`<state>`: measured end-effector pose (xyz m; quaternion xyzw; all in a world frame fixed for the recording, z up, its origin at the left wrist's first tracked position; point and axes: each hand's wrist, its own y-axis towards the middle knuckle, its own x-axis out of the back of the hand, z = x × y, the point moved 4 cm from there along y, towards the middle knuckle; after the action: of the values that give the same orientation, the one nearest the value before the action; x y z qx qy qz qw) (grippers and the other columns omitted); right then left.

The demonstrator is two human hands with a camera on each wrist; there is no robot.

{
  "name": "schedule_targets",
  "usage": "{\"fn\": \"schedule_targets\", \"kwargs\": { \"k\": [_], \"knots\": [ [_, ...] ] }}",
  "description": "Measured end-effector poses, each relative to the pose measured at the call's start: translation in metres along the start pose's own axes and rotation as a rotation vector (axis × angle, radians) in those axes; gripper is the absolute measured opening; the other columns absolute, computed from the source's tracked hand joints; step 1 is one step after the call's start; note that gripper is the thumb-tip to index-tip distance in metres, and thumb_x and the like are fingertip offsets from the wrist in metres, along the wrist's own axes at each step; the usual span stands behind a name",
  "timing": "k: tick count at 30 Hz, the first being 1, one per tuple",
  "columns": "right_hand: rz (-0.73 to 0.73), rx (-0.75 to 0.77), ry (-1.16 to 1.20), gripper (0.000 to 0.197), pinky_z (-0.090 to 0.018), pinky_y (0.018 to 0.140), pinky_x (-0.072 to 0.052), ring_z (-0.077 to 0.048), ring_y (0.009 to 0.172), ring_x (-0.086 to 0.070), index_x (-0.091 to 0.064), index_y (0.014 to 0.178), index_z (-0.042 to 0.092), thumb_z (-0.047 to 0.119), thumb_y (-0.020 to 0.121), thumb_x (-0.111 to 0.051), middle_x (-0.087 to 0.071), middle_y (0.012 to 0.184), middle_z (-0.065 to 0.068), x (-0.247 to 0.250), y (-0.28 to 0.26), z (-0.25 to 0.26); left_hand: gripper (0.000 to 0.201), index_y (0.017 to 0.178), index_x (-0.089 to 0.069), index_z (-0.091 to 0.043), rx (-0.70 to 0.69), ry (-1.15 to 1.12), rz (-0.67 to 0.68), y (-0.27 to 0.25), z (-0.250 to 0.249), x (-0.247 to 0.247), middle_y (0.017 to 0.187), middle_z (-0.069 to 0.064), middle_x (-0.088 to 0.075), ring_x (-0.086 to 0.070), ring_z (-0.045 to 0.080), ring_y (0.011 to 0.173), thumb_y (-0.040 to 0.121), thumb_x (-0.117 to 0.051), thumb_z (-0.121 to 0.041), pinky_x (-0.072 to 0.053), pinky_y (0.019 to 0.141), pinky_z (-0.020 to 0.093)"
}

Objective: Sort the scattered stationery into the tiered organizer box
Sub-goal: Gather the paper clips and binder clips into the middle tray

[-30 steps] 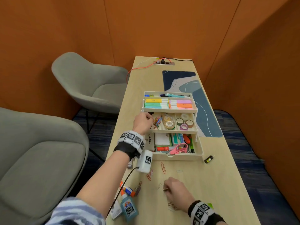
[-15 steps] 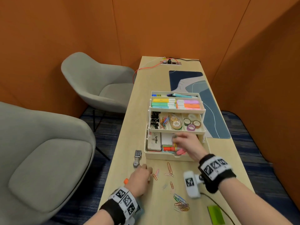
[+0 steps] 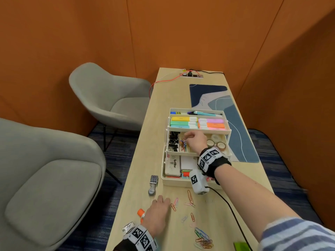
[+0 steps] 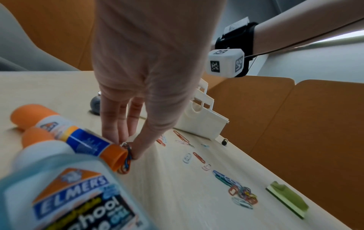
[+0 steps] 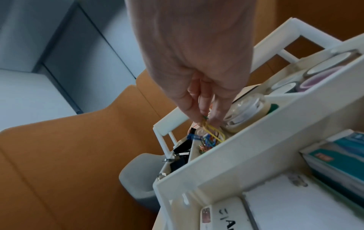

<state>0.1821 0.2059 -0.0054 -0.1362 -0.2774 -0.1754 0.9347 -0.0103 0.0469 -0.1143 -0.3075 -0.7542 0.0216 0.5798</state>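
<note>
right hand (image 3: 196,140) over the organizer's (image 3: 192,182) middle tier, fingertips (image 5: 204,115) pinching a few clips (image 5: 213,133) above the clip compartment, beside the binder clips (image 3: 172,142). left hand (image 3: 157,214) near the table's (image 3: 226,200) left edge, fingers (image 4: 116,127) narrowed, pinching a clip bundle (image 4: 126,160) on the top, touching a glue stick (image 4: 78,137). loose clips (image 3: 190,201) lie between organizer and near edge; a pile (image 3: 204,239) by the near edge.
</note>
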Motion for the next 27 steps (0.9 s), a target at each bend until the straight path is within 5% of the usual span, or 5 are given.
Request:
{"fn": "schedule_targets", "kwargs": {
  "k": [8,15,19,22,27],
  "knots": [
    [0.054,0.144,0.078,0.045,-0.037,0.101,-0.047,-0.019,0.108,-0.061,-0.067,0.110,0.011,-0.014,0.080,-0.043,-0.067,0.112,-0.006,0.019,-0.023,0.004,0.047,0.121,-0.043,-0.013,-0.009,-0.065,-0.030,0.002,-0.003,-0.004,0.121,0.006,-0.043,-0.047,0.022,0.107,0.081,-0.045,0.012,-0.047,0.090,0.032],
    [0.122,0.069,0.162,0.029,-0.027,0.069,-0.054,-0.020,0.083,-0.064,-0.060,0.085,0.018,-0.004,0.091,-0.042,-0.063,0.097,-0.004,0.045,-0.115,-0.071,0.032,0.110,-0.050,-0.011,-0.056,-0.232,-0.096,0.008,-0.001,0.005,0.114,0.006,-0.044,-0.053,0.023,0.099,0.083,-0.047,0.004,-0.043,0.084,0.030],
    [0.172,0.066,-0.396,0.025,-0.031,0.096,-0.042,-0.022,0.112,-0.053,-0.059,0.105,0.017,0.004,0.089,-0.047,-0.060,0.113,-0.006,0.032,-0.152,-0.157,0.032,0.109,-0.051,-0.013,-0.132,-0.300,-0.154,0.015,-0.016,0.009,0.118,0.003,-0.043,-0.053,0.020,0.103,0.084,-0.046,0.006,-0.045,0.092,0.031],
    [0.307,0.029,-0.611,0.055,-0.034,0.117,-0.018,-0.024,0.143,-0.019,-0.028,0.145,0.012,0.026,0.095,-0.045,-0.021,0.156,-0.009,0.018,-0.171,-0.190,0.042,0.123,-0.050,-0.013,-0.168,-0.269,-0.148,0.026,-0.031,0.002,0.126,0.003,-0.041,-0.051,0.020,0.111,0.086,-0.047,0.006,-0.043,0.098,0.029],
    [0.426,0.163,-0.692,0.063,-0.035,0.119,-0.008,-0.019,0.147,-0.004,-0.013,0.150,0.017,0.042,0.098,-0.036,-0.002,0.159,-0.003,-0.007,-0.207,-0.187,0.045,0.128,-0.049,-0.016,-0.228,-0.179,-0.092,0.035,-0.050,-0.007,0.127,0.002,-0.044,-0.050,0.020,0.111,0.086,-0.056,-0.001,-0.045,0.097,0.031]
  ]
}}
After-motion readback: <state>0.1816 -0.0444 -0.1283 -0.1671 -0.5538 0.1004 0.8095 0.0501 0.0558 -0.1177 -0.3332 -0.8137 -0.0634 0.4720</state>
